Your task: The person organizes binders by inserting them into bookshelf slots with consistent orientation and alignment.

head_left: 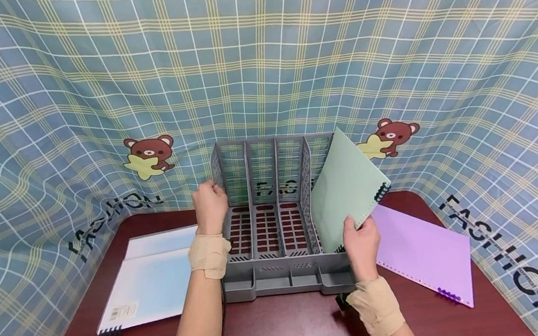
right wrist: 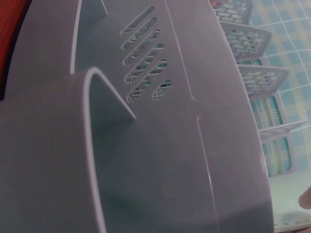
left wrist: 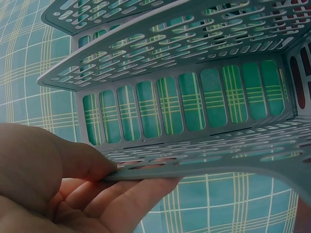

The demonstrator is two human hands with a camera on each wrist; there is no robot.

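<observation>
A grey desktop file organizer [head_left: 285, 266] with upright slotted dividers stands in the middle of the table. My left hand [head_left: 211, 209] pinches the front edge of its left side wall [left wrist: 194, 170] between thumb and fingers, as the left wrist view shows. In my right hand [head_left: 362, 243] is a light green spiral notebook [head_left: 344, 188], gripped at its bound edge, thumb on the cover. It leans tilted in the rightmost compartment, its upper right corner sticking out. The right wrist view shows mostly the organizer's front trays [right wrist: 160, 145], with only a thumb tip at the edge.
A purple spiral notebook [head_left: 425, 250] lies to the right, partly behind the green one. White-and-blue notebooks [head_left: 154, 287] lie overlapping on the left of the dark red table [head_left: 289, 323]. A plaid cloth [head_left: 258, 55] with bear prints hangs behind and at both sides.
</observation>
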